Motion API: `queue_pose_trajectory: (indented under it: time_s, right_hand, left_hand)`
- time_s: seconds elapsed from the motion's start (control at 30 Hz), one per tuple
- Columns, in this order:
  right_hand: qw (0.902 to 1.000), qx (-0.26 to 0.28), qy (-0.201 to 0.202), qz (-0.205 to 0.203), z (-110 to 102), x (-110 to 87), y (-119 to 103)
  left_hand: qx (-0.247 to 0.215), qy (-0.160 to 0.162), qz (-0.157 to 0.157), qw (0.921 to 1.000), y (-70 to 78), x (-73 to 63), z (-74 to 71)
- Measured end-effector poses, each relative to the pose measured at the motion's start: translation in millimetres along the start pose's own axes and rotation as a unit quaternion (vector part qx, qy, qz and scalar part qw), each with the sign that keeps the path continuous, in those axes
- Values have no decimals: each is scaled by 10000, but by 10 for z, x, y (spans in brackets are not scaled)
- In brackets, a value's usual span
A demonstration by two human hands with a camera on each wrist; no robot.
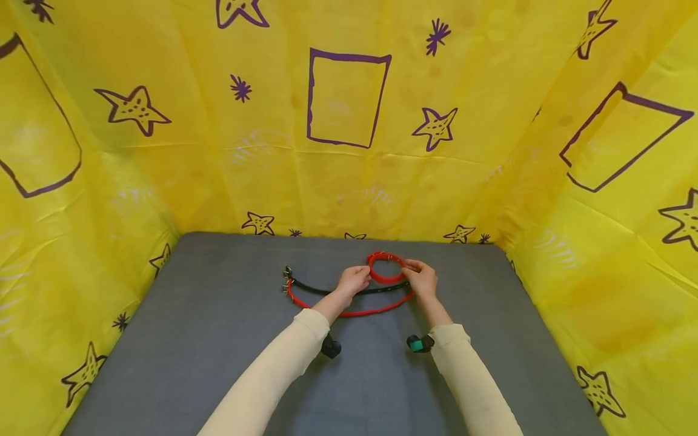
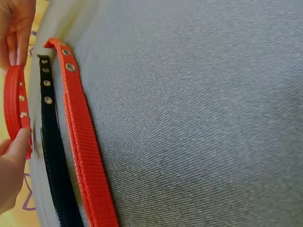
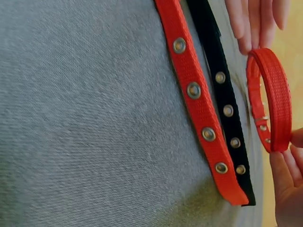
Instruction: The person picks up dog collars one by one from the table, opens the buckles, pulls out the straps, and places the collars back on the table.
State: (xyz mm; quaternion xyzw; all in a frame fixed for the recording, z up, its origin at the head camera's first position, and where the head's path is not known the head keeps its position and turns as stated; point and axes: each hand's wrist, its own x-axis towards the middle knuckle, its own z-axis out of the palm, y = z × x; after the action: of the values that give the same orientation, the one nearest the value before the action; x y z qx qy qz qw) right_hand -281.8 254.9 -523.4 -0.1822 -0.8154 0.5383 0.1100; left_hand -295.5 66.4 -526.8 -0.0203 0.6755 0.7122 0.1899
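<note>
Both hands hold a red collar (image 1: 387,280) that is closed into a ring, raised at the far part of the table. My left hand (image 1: 353,281) pinches its left side; my right hand (image 1: 422,278) grips its right side between thumb and fingers, as the right wrist view shows. Metal eyelets line part of the ring. Just nearer to me, a black collar (image 2: 54,142) and a second red collar (image 3: 191,80) lie stretched out side by side, their eyelet ends to the right. Their metal buckles (image 1: 287,274) are at the left, and my left forearm crosses over them.
The grey table (image 1: 229,363) reaches back to a yellow cloth wall (image 1: 207,169) with purple drawings. Similar cloth walls rise on the left and right. A small black camera (image 1: 331,347) is on the left wrist, another camera (image 1: 420,344) on the right.
</note>
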Motion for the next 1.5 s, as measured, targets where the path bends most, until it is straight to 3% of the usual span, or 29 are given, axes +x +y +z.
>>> queue_pose_trajectory:
  time_s: [0.13,0.27,0.57,0.87,1.03,1.17,1.37,1.5]
  right_hand:
    - [9999,29,-36,-116,20,-77,-16]
    - [9994,112,-59,-309,47,-167,-32]
    - [9965,373,-195,-721,108,-401,-95]
    - [9940,487,-46,-976,198,-591,-93]
    - [9903,792,-66,-1142,235,-666,-55]
    - [9870,1044,-191,-1207,238,-716,-42]
    - [9842,1283,-507,-1108,133,-931,-282]
    - [9787,1656,-565,-1071,177,-854,-133]
  left_hand:
    - [37,444,322,9985,12,-102,-18]
    - [-328,922,569,9936,12,-213,-38]
    - [-1265,1352,601,9809,-85,-343,-134]
    - [-1601,1526,784,9721,-132,-459,-183]
    - [-1796,1446,767,9700,-160,-557,-241]
    - [-1798,1305,741,9722,-185,-633,-296]
    - [-1453,1295,771,9778,-213,-736,-379]
    - [-1312,1245,870,9797,-262,-742,-437]
